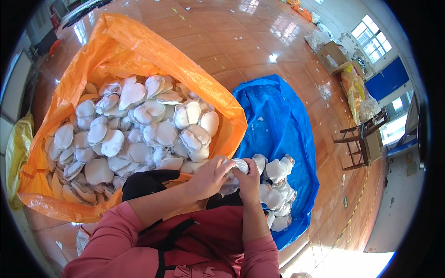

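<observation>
In front of my lap, both hands are closed on a small white plush piece (239, 165). My left hand (211, 175) pinches it from the left, fingers bent around its side. From the right, my right hand (249, 178) grips it with the thumb lying across it. The fingers hide much of the piece, and some thin whitish material hangs below it. Left of my hands, a large orange bag (139, 42) stands open, full of rounded, lobed white plush pieces (132, 95). On the right, a blue bag (273, 116) holds several plumper white pieces (277, 170) with brownish ends.
Reddish tiled floor (222, 46) with white scraps surrounds the bags. A wooden chair (359, 139) stands at the right, and cardboard boxes (333, 56) sit by the far right wall. A yellow sack (18, 153) lies at the left edge.
</observation>
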Demonstrator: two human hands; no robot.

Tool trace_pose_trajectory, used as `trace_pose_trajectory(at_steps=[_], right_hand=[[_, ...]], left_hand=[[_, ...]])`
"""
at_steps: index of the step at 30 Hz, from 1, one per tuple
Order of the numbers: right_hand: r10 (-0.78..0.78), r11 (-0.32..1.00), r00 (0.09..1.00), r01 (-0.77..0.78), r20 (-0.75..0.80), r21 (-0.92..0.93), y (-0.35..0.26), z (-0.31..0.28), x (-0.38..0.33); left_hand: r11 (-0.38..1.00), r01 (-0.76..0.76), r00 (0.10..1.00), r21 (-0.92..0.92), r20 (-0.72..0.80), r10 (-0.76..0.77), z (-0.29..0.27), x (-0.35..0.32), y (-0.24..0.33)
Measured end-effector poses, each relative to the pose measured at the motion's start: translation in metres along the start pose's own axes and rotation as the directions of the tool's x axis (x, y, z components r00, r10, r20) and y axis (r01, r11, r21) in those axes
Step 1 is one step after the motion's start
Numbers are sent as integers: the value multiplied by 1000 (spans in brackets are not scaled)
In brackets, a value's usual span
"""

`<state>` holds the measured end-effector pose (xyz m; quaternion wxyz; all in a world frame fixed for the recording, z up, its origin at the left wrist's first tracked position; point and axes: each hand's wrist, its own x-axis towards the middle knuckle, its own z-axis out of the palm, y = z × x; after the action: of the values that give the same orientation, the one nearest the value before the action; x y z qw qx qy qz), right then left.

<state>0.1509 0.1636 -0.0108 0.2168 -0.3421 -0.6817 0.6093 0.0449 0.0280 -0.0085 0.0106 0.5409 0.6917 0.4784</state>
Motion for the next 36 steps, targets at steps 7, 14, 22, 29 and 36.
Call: trace_pose_trajectory(at_steps=[7, 14, 22, 29, 36], right_hand=[[-82, 972, 971, 127, 222, -197, -1, -1, 4], [51, 946, 950, 52, 307, -321, -6, 0, -3], [37, 930, 952, 78, 304, -359, -17, 27, -17], [-34, 942, 980, 97, 194, -322, -2, 21, -15], [-60, 955, 981, 110, 184, -275, 12, 16, -10]], left_hand=[[873, 414, 887, -258, -101, -450, -3, 9, -18], [781, 580, 807, -230, 36, -589, -12, 17, -16], [920, 372, 928, -126, 37, -370, -7, 7, -23], [986, 164, 986, 36, 12, -165, -20, 1, 12], [990, -68, 997, 124, -19, 71, -11, -14, 22]])
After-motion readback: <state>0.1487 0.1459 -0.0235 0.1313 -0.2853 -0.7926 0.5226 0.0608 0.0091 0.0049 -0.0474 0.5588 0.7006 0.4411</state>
